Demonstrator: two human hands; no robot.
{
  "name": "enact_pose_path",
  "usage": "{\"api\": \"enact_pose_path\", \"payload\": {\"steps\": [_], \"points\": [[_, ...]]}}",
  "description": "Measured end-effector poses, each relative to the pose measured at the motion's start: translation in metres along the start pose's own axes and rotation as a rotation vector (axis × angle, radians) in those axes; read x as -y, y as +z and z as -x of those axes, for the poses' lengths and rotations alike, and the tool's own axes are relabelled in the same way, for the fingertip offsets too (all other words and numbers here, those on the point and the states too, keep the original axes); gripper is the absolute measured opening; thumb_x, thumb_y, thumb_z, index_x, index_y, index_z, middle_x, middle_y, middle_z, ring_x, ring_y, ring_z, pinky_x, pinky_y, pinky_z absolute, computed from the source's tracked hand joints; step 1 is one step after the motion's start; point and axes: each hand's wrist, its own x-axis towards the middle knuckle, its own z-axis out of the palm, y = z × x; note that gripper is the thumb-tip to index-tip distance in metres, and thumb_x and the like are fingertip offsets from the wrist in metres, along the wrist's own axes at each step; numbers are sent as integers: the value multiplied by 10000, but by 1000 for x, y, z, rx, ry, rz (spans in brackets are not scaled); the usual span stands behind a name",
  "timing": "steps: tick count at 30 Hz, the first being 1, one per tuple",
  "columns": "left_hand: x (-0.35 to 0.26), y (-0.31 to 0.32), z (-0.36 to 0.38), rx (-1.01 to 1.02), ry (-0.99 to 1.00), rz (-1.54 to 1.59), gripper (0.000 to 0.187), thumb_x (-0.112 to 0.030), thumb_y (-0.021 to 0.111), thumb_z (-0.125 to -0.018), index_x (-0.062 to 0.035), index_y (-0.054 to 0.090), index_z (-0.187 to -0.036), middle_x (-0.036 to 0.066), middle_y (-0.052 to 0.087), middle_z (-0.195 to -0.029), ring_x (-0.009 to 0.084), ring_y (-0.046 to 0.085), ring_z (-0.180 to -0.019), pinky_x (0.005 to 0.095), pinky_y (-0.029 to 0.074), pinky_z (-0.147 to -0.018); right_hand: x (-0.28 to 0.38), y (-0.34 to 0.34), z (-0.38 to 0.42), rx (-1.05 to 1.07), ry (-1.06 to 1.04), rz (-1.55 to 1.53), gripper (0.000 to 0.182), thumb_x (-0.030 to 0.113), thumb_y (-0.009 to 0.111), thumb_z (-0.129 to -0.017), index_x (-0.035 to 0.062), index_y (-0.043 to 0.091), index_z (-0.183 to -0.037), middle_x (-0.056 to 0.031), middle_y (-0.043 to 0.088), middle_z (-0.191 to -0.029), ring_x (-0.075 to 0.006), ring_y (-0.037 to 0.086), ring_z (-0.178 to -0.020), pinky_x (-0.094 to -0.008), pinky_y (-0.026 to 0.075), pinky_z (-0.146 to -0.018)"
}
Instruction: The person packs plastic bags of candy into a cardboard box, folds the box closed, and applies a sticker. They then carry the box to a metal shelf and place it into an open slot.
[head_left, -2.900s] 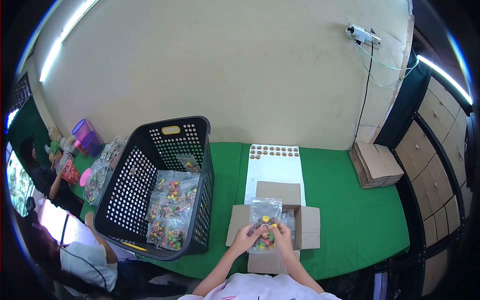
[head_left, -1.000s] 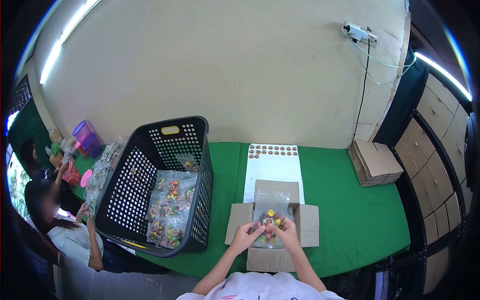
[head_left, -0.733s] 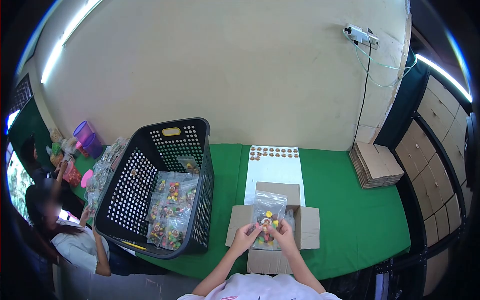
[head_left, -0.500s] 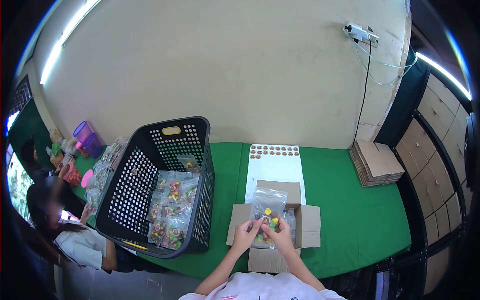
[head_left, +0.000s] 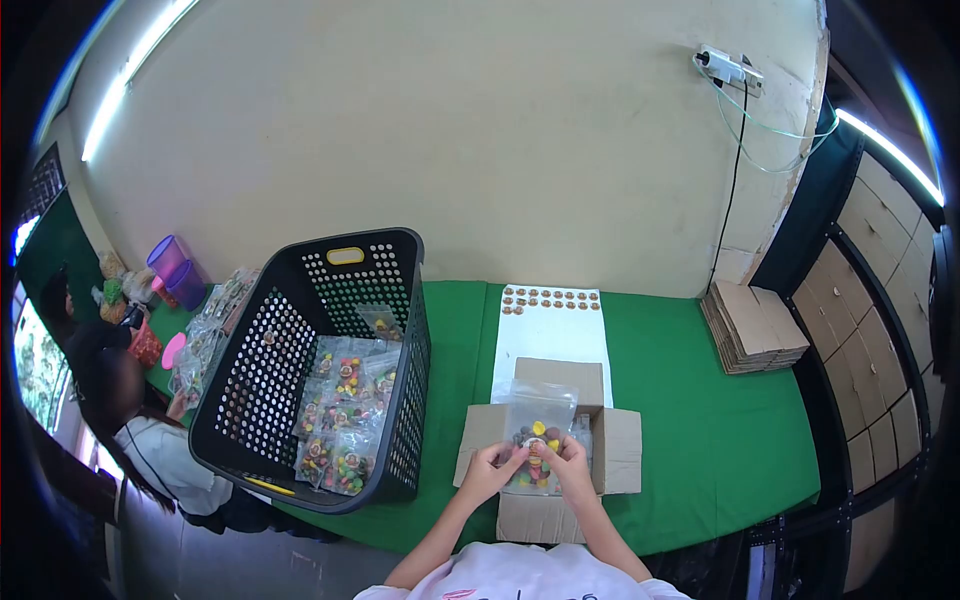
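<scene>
Both my hands hold a clear zip bag (head_left: 541,405) of colorful round sweets over an open cardboard box (head_left: 620,450). My left hand (head_left: 490,468) pinches the bag's left side, and my right hand (head_left: 568,462) grips its right side. Both thumbs are near a small round sticker on the bag's front. Inside the box, more clear plastic shows at the right of the bag. Behind the box lies a white sheet (head_left: 550,335) with rows of round stickers along its top.
A large dark basket (head_left: 405,400) with filled bags stands at left. Beyond it are more bags (head_left: 215,325), purple containers (head_left: 178,272) and two people. Flattened cardboard (head_left: 755,325) is stacked at right on the green-covered table (head_left: 700,440).
My hands stay on the bag with only slight finger shifts. At the left, the nearer person has moved, and the farther person's arm has shifted too.
</scene>
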Motion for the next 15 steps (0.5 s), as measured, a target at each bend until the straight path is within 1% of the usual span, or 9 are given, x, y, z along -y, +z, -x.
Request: {"api": "enact_pose_path", "payload": {"steps": [1,4,7,10,13,15], "points": [[-6,0,2,14,-14,-24,299,-287,614,-855,7,633,-910,4,620,-706,45,551,-622,201,443,-546,-2,-1,0,-3,1,-14,167,97,628,-828,-4,556,-939,-36,597,-750,-76,535,-563,-222,439,-494],[-5,4,0,-31,35,112,280,-269,632,-843,2,624,-914,2,612,-698,41,550,-592,194,446,-523,-7,3,2,-15,-28,25,131,100,626,-830,3,563,-891,-36,595,-736,-76,541,-562,-215,442,-492],[-6,4,-2,-62,24,116,276,-264,632,-843,4,626,-909,3,610,-690,39,545,-559,188,437,-493,-10,7,2,-37,-57,66,147,125,625,-839,7,563,-901,-37,597,-744,-72,536,-562,-220,439,-484],[-6,3,-2,-52,35,96,282,-267,629,-845,8,625,-906,0,605,-673,40,538,-537,185,430,-481,-5,6,4,17,-15,37,165,148,623,-845,13,565,-920,-37,599,-767,-71,546,-603,-215,441,-492],[-6,-1,-2,-1,40,71,278,-269,618,-854,-3,620,-935,1,612,-713,37,543,-560,181,432,-490,-9,6,5,-31,-66,31,180,169,624,-848,17,566,-926,-37,599,-762,-70,546,-602,-207,438,-492],[-3,-4,-4,61,-37,178,265,-257,615,-856,-15,615,-964,4,615,-748,44,557,-619,187,443,-543,-8,7,6,-46,-58,45,182,160,630,-841,13,564,-926,-37,599,-759,-72,544,-589,-207,439,-492]]}}
